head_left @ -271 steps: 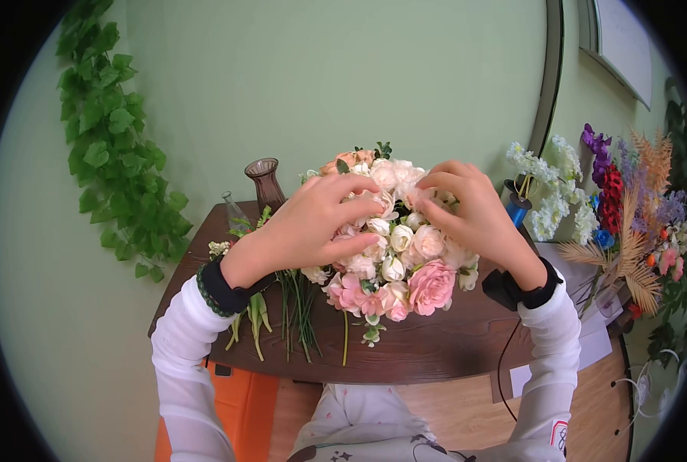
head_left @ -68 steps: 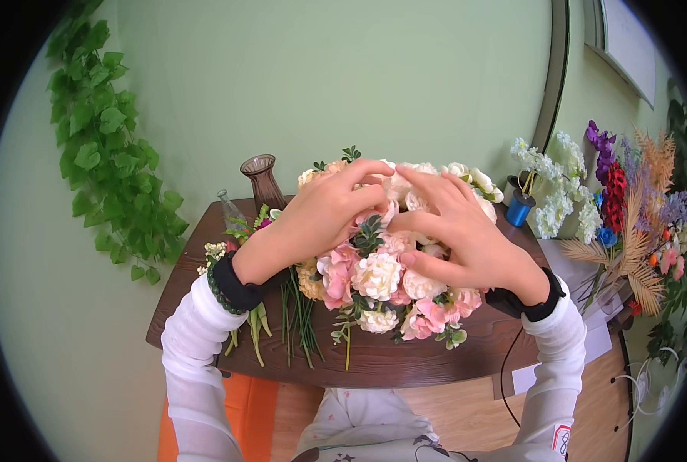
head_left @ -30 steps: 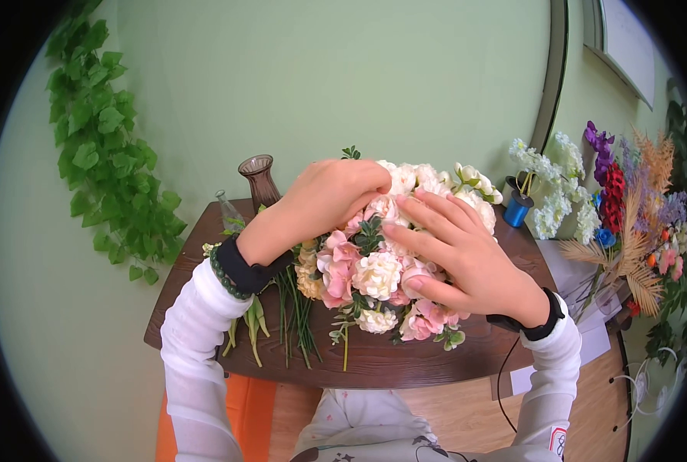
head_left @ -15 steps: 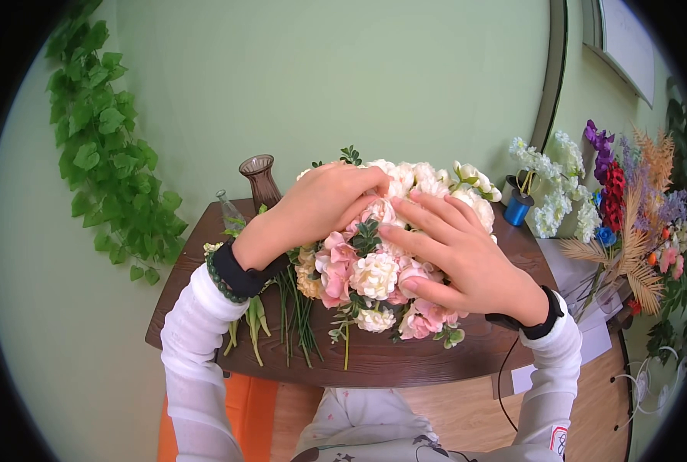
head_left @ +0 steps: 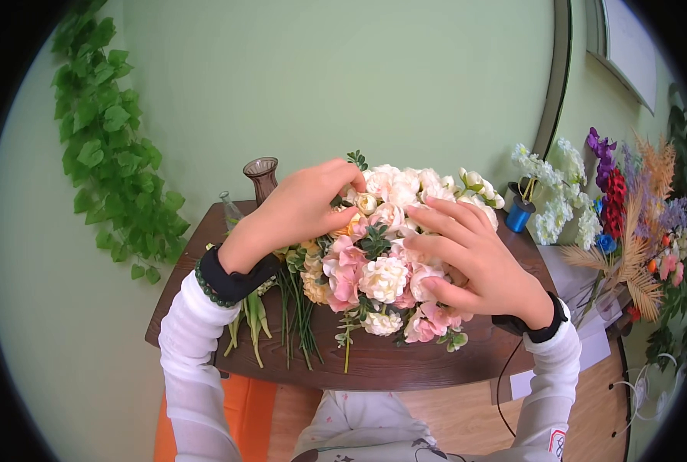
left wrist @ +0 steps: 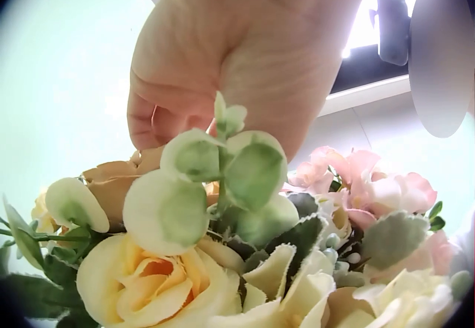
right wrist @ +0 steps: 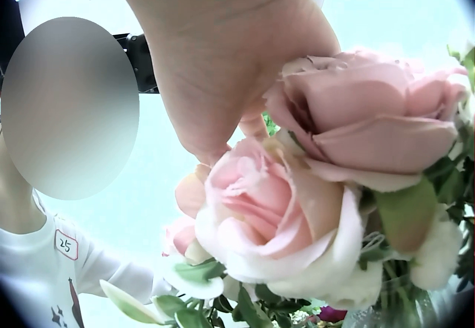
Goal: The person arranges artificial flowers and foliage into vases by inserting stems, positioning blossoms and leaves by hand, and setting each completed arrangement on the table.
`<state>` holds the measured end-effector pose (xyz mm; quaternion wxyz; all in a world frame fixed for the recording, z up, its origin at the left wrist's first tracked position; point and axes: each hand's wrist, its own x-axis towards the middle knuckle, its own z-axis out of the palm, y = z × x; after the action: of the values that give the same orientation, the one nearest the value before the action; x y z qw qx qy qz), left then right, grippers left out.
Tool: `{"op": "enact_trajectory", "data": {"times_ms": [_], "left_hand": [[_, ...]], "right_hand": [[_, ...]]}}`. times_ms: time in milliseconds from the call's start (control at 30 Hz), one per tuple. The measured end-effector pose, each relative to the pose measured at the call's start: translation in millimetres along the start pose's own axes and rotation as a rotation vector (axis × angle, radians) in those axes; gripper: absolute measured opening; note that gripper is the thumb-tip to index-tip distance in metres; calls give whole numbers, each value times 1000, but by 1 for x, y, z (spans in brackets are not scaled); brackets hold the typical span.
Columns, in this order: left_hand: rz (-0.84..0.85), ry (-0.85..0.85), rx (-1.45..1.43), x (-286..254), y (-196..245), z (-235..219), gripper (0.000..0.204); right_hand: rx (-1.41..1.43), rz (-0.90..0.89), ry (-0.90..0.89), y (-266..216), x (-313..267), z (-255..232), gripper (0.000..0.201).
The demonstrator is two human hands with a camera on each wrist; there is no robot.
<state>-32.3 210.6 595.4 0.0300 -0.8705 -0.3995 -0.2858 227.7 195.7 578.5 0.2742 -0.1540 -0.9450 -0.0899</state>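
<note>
A large bouquet of artificial flowers [head_left: 383,279], with white, cream and pink blooms, stands on the dark wooden table [head_left: 405,369]. My left hand [head_left: 301,204] is over its upper left, thumb and bent fingers apart around a small cream rose [head_left: 366,204]. In the left wrist view, eucalyptus leaves [left wrist: 167,209] and a yellow rose [left wrist: 159,283] partly hide the fingertips. My right hand [head_left: 478,258] rests on the right side with fingers spread over the blooms. Pink roses [right wrist: 274,217] hide its fingertips in the right wrist view. Stems in a clear glass vase [right wrist: 401,298] show below.
Loose green stems [head_left: 301,323] lie left of the bouquet. Behind them stand a brownish glass vase [head_left: 261,179] and a small clear bottle [head_left: 230,208]. At right are a blue ribbon spool [head_left: 519,215] and more artificial flowers [head_left: 613,208]. A black cable [head_left: 505,385] hangs at the front right.
Over the earlier frames the bouquet has turned, bringing other blooms and leaves to the front. Lately my left hand has drawn back leftward, its thumb and fingers parting. My right hand has shifted slightly right.
</note>
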Motion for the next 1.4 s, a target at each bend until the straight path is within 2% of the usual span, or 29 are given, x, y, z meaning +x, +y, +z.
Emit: {"op": "enact_trajectory", "data": {"times_ms": [133,200,333,533,600,800,1133,1333,1400], "left_hand": [[-19,47,58,2,1,2,23],[59,60,156,4,-1,6,19],[31,23,185,9,-3,11,15],[197,89,251,15,-9,15,18],[150,32,163,17,-8,15,21],[54,56,-35,14,-6,21,26],[74,50,-93,14,-11,17,24],[89,102,-116,19,-12,21,19],[-87,121,-261,23,-9,19,21]], "right_hand": [[13,-10,13,2,0,2,37],[11,-17,12,1,2,2,37],[8,-27,18,0,4,4,37],[-15,-26,13,-1,3,6,37],[-7,-25,9,-2,3,6,37],[-8,-33,12,-2,2,5,38],[50,-4,62,-1,6,6,50],[-68,-41,36,1,15,4,55],[-75,-48,25,-1,16,5,53]]}}
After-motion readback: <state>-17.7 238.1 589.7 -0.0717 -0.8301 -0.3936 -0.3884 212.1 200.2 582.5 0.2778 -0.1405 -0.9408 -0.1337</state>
